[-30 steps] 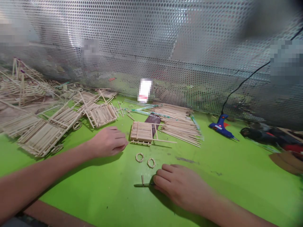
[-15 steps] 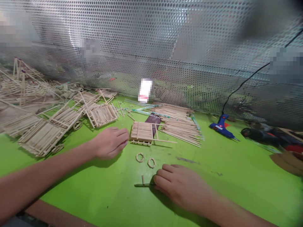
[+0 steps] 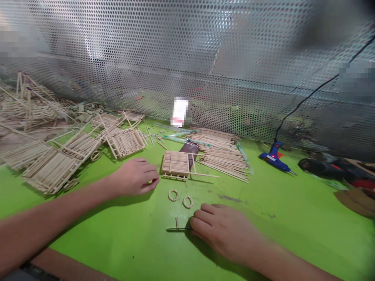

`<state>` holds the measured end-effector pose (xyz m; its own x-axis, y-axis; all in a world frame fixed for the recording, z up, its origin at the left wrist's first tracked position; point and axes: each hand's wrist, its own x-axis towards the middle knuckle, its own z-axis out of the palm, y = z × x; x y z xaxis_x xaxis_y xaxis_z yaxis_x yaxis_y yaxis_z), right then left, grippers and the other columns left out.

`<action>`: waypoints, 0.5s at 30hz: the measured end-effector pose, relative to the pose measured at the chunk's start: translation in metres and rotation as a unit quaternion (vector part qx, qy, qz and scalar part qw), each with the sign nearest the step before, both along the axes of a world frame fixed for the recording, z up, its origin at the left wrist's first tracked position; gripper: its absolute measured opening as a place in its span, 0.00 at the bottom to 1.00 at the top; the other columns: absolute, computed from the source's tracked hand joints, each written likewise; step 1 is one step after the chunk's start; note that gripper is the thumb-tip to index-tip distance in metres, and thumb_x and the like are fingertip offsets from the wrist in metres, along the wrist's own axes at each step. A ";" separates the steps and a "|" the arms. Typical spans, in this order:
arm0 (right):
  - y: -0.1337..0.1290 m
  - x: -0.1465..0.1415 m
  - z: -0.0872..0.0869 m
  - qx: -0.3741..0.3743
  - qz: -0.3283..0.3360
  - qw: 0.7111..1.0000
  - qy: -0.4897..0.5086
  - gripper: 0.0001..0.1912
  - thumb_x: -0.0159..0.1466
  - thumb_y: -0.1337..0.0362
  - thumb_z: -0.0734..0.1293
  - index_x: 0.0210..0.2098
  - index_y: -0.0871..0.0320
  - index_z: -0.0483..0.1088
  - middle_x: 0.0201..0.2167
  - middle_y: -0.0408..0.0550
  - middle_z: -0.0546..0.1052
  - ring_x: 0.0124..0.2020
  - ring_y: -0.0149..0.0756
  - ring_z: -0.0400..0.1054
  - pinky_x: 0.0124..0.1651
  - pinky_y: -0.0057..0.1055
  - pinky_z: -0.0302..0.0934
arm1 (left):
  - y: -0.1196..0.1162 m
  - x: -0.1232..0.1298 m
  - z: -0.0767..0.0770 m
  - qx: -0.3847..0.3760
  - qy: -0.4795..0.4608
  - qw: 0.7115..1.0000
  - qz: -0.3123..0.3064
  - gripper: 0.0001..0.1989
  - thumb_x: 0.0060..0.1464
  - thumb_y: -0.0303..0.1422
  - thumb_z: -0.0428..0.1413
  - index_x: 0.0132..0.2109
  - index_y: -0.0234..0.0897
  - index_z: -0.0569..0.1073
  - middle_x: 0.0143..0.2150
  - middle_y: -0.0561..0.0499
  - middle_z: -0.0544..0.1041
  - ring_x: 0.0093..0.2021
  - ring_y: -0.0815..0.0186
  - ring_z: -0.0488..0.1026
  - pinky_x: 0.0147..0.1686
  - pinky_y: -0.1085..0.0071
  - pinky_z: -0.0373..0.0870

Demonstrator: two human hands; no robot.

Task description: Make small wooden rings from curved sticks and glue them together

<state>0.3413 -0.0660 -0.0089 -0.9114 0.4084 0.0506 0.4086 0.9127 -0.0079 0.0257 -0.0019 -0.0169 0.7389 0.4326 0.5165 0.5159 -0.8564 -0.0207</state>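
Note:
My right hand is closed around a thin dark knife, its handle hidden in my fingers and its pointed blade reaching left, low over the table. A short piece of stick lies against the blade, crossing it. My left hand rests on the table with thumb and fingertips pinched together; whether anything small is between them is hidden. Between my hands lie a ring made of short stick pieces and a second such ring. Just beyond my left fingertips stands a small cart body of sticks.
Stick carts crowd the left side, a stick heap behind them. Loose sticks lie at the back centre, near a lit phone-like screen. A blue glue gun with a cord lies right. Perforated metal sheeting bounds the back.
My left fingers have shifted slightly, and a small gap now shows between thumb and index finger. My right hand, the knife and the rings stay in place.

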 end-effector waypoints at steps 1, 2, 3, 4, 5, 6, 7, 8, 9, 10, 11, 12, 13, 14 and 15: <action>0.000 0.000 0.000 0.000 0.001 1.000 0.000 0.05 0.71 0.67 0.65 0.37 0.56 0.67 0.29 0.41 0.74 0.31 0.35 0.62 0.33 0.35 0.48 | 0.000 0.000 0.000 0.003 -0.004 1.000 0.000 0.12 0.64 0.26 0.52 0.33 0.38 0.77 0.24 0.55 0.75 0.21 0.70 0.69 0.25 0.70 0.71; 0.000 0.000 -0.001 -0.001 0.002 1.000 0.000 0.05 0.71 0.67 0.65 0.37 0.56 0.67 0.29 0.41 0.74 0.31 0.35 0.62 0.33 0.35 0.48 | 0.000 0.000 0.000 0.006 -0.007 1.000 0.000 0.12 0.64 0.26 0.52 0.33 0.38 0.77 0.23 0.55 0.75 0.21 0.70 0.69 0.25 0.70 0.71; 0.001 0.001 -0.001 -0.002 0.003 1.000 0.000 0.05 0.71 0.67 0.65 0.37 0.56 0.67 0.29 0.41 0.74 0.31 0.35 0.62 0.33 0.35 0.48 | 0.000 0.000 0.000 0.008 -0.009 1.000 0.001 0.13 0.64 0.26 0.51 0.32 0.38 0.76 0.22 0.55 0.75 0.20 0.70 0.68 0.24 0.70 0.70; 0.001 0.001 -0.002 -0.004 0.004 1.000 0.000 0.05 0.71 0.67 0.65 0.36 0.56 0.67 0.29 0.41 0.74 0.31 0.35 0.62 0.33 0.35 0.48 | 0.000 0.000 0.000 0.010 -0.010 1.000 0.002 0.14 0.64 0.26 0.51 0.31 0.38 0.76 0.22 0.55 0.74 0.20 0.70 0.68 0.24 0.70 0.70; 0.001 0.001 -0.002 -0.004 0.004 1.000 0.000 0.05 0.71 0.67 0.66 0.36 0.56 0.67 0.29 0.41 0.74 0.31 0.35 0.62 0.34 0.35 0.48 | -0.001 0.000 0.001 0.012 -0.011 1.000 0.002 0.15 0.64 0.26 0.51 0.30 0.38 0.75 0.21 0.56 0.73 0.19 0.70 0.67 0.24 0.70 0.69; 0.001 0.001 -0.003 -0.004 0.004 1.000 0.002 0.05 0.70 0.67 0.66 0.36 0.56 0.67 0.30 0.41 0.74 0.31 0.36 0.62 0.34 0.35 0.48 | -0.001 0.000 0.001 0.014 -0.011 1.000 0.001 0.15 0.64 0.26 0.51 0.29 0.38 0.74 0.20 0.56 0.72 0.19 0.70 0.66 0.23 0.70 0.68; 0.001 0.001 -0.003 -0.002 0.004 1.000 0.004 0.05 0.70 0.67 0.66 0.36 0.56 0.66 0.30 0.41 0.74 0.31 0.36 0.62 0.34 0.35 0.48 | -0.001 0.000 0.002 0.015 -0.011 1.000 0.000 0.16 0.64 0.27 0.50 0.28 0.38 0.73 0.20 0.56 0.72 0.18 0.70 0.65 0.23 0.70 0.68; 0.001 0.001 -0.003 -0.001 0.004 1.000 0.007 0.05 0.70 0.67 0.66 0.36 0.56 0.66 0.30 0.41 0.74 0.31 0.36 0.62 0.34 0.35 0.48 | -0.001 0.000 0.002 0.014 -0.010 1.000 -0.002 0.16 0.64 0.27 0.50 0.28 0.38 0.73 0.20 0.56 0.71 0.18 0.70 0.65 0.23 0.70 0.67; 0.001 0.001 -0.003 0.000 0.003 1.000 0.009 0.05 0.70 0.67 0.65 0.36 0.56 0.66 0.30 0.41 0.74 0.31 0.35 0.62 0.34 0.35 0.48 | -0.002 0.000 0.002 0.013 -0.008 1.000 -0.003 0.15 0.64 0.28 0.50 0.28 0.38 0.73 0.20 0.56 0.71 0.18 0.70 0.65 0.24 0.69 0.66; 0.001 0.001 -0.003 -0.001 0.003 1.000 0.010 0.05 0.70 0.68 0.65 0.36 0.56 0.66 0.30 0.41 0.74 0.31 0.35 0.62 0.34 0.35 0.48 | -0.002 0.000 0.003 0.010 -0.005 1.000 -0.004 0.15 0.64 0.28 0.49 0.29 0.38 0.72 0.21 0.56 0.71 0.19 0.69 0.65 0.24 0.69 0.66; 0.001 0.001 -0.002 -0.002 0.003 1.000 0.010 0.05 0.71 0.68 0.65 0.36 0.56 0.66 0.30 0.41 0.74 0.31 0.36 0.62 0.34 0.35 0.48 | -0.002 0.000 0.004 0.006 -0.003 1.000 -0.003 0.14 0.64 0.28 0.49 0.30 0.38 0.72 0.22 0.55 0.72 0.20 0.69 0.65 0.24 0.69 0.66; 0.001 0.001 -0.002 -0.003 0.003 1.000 0.009 0.05 0.71 0.67 0.65 0.36 0.56 0.67 0.30 0.41 0.74 0.31 0.36 0.62 0.34 0.35 0.48 | -0.002 0.000 0.005 0.003 0.000 1.000 -0.002 0.14 0.64 0.28 0.48 0.31 0.38 0.72 0.23 0.55 0.72 0.20 0.69 0.66 0.25 0.69 0.66; 0.001 0.001 -0.001 -0.004 0.003 1.000 0.006 0.05 0.71 0.67 0.65 0.37 0.56 0.67 0.30 0.41 0.74 0.31 0.36 0.62 0.34 0.36 0.48 | -0.002 0.000 0.005 0.000 0.001 1.000 -0.001 0.13 0.64 0.28 0.47 0.32 0.38 0.72 0.24 0.54 0.72 0.20 0.68 0.66 0.25 0.68 0.65; 0.000 0.001 -0.001 -0.005 0.003 1.000 0.004 0.05 0.71 0.67 0.65 0.37 0.56 0.67 0.30 0.41 0.75 0.31 0.36 0.63 0.34 0.36 0.48 | -0.002 0.000 0.007 -0.002 0.002 1.000 0.002 0.13 0.64 0.28 0.46 0.32 0.37 0.71 0.24 0.54 0.72 0.21 0.68 0.65 0.25 0.68 0.65; 0.000 0.001 0.000 -0.005 0.003 1.000 0.002 0.05 0.71 0.67 0.65 0.37 0.56 0.67 0.30 0.41 0.75 0.31 0.36 0.63 0.33 0.36 0.48 | -0.003 0.001 0.008 -0.004 0.002 1.000 0.005 0.13 0.64 0.28 0.45 0.32 0.37 0.70 0.25 0.53 0.71 0.21 0.68 0.65 0.25 0.68 0.64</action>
